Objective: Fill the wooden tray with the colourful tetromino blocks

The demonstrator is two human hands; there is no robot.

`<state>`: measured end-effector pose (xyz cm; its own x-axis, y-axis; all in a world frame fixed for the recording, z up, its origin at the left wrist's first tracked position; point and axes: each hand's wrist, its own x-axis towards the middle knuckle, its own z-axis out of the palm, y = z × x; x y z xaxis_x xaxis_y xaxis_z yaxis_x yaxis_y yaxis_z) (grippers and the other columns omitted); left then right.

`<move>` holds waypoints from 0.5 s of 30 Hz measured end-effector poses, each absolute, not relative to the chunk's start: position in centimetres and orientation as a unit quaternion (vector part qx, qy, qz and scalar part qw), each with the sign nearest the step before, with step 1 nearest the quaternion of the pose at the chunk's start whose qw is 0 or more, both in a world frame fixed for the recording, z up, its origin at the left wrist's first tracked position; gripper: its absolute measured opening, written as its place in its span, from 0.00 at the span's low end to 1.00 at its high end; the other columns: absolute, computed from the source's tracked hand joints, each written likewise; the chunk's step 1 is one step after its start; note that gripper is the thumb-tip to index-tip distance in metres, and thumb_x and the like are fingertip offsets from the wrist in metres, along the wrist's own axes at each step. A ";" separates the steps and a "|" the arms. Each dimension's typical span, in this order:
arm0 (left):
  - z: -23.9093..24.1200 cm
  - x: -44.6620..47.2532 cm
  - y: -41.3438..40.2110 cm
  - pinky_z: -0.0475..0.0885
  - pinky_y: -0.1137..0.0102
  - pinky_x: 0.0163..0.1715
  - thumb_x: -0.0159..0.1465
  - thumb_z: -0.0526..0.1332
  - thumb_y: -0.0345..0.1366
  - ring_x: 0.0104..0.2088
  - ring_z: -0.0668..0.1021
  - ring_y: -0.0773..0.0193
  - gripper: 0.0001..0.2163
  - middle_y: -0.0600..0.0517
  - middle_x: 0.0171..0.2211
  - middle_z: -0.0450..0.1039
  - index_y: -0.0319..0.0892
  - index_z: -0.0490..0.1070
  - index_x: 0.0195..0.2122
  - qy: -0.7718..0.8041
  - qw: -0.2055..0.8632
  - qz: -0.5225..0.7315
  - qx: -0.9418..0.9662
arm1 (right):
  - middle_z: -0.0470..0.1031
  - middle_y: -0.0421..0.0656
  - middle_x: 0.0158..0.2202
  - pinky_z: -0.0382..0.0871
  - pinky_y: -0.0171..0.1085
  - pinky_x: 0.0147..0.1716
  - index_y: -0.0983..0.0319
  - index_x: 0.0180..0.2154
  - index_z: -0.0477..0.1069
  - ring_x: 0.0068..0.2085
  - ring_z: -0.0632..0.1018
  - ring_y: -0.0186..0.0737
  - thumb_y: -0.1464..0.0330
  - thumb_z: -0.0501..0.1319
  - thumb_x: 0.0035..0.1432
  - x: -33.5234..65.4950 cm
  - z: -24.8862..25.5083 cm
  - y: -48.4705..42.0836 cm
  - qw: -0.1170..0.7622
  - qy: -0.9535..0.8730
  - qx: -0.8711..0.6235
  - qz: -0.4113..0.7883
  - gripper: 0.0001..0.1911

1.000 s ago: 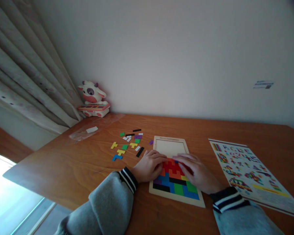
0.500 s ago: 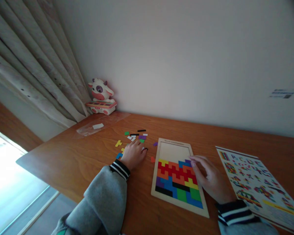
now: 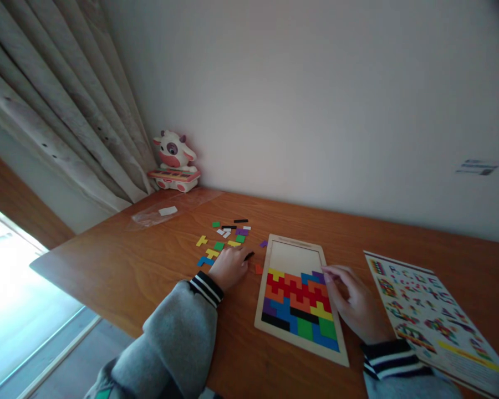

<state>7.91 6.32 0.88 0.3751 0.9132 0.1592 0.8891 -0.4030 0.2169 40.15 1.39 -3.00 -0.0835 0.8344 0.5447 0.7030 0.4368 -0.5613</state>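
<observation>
My left hand (image 3: 229,268) is low over the table with its fingers curled, and a black puzzle piece (image 3: 248,256) juts out at the fingertips. To its right lies a wooden puzzle board (image 3: 296,256), its lower part filled with coloured block pieces and its upper part bare. My right hand (image 3: 353,302) is at the board's right edge, thumb and forefinger tips close together beside a purple piece (image 3: 318,276) in the board. Whether anything is between those fingertips is hidden. A small red-orange piece (image 3: 258,269) lies between my left hand and the board.
Several loose pieces lie beyond my left hand, among them a yellow piece (image 3: 202,241) and a blue piece (image 3: 205,261). A printed pattern sheet (image 3: 424,310) lies on the right. Behind are a clear plastic bag (image 3: 149,217) and a cow toy with a keyboard (image 3: 174,163).
My left hand has drawn slightly back toward me with its fingers more curled, uncovering green and yellow pieces behind it. My right hand stays at the board's edge.
</observation>
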 end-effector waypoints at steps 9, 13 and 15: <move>-0.5 8.2 6.8 0.74 0.66 0.44 0.63 0.57 0.25 0.41 0.79 0.58 0.12 0.48 0.39 0.79 0.42 0.76 0.43 0.474 0.033 0.217 0.853 | 0.75 0.48 0.45 0.73 0.46 0.45 0.58 0.47 0.71 0.44 0.77 0.46 0.61 0.55 0.66 40.1 -2.7 1.2 0.425 -0.727 -0.535 0.073 0.12; -1.2 10.2 7.2 0.73 0.66 0.48 0.67 0.56 0.29 0.43 0.79 0.61 0.10 0.48 0.42 0.79 0.42 0.76 0.42 0.375 0.062 0.328 0.865 | 0.75 0.48 0.45 0.73 0.47 0.46 0.58 0.47 0.71 0.44 0.77 0.46 0.62 0.54 0.67 39.9 -2.9 1.5 0.427 -0.728 -0.531 0.076 0.12; -1.5 11.4 7.7 0.73 0.67 0.49 0.67 0.55 0.28 0.44 0.78 0.63 0.10 0.49 0.43 0.79 0.42 0.76 0.42 0.328 0.094 0.343 0.875 | 0.75 0.48 0.44 0.73 0.46 0.45 0.58 0.46 0.71 0.44 0.77 0.46 0.62 0.54 0.67 39.7 -2.9 1.6 0.428 -0.732 -0.524 0.079 0.11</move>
<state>11.36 7.65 -1.47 0.5494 0.6391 0.5383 0.5109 -0.7667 0.3889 39.74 1.59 -2.92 -0.0831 0.8348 0.5442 0.6995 0.4378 -0.5648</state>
